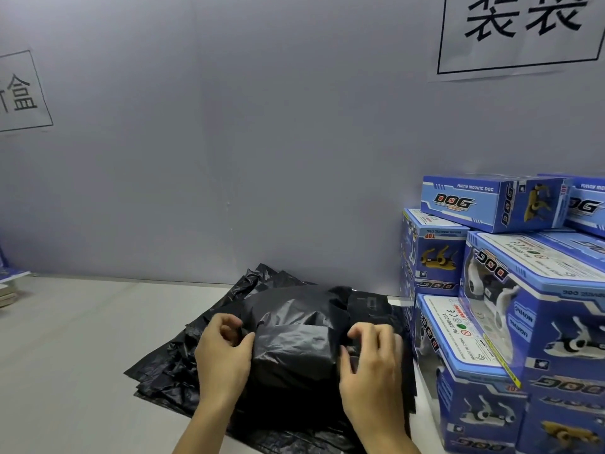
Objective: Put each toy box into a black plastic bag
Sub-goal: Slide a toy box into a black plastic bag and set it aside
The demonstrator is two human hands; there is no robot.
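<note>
Toy box wrapped in a black bag (294, 342) sits between your hands, resting on the pile of flat black bags (170, 365) on the white table (72, 339). Your left hand (222, 352) curls its fingers and thumb into the plastic on the bundle's left side, pinching a fold. Your right hand (370, 358) does the same on the right side, fingers bent over the edge and thumb tucked against the bag. Both forearms come up from the bottom of the view, wrists angled inward. Just to the right stands a stack of blue toy boxes (510, 309), printed "DOG" and "FUNNY MOVING DOG", one with "TOP", with pictures of yellow and white robot dogs. On the grey wall behind, a paper sign (523, 31) at upper right carries large Chinese characters, and another sign (23, 93) hangs at far left
</note>
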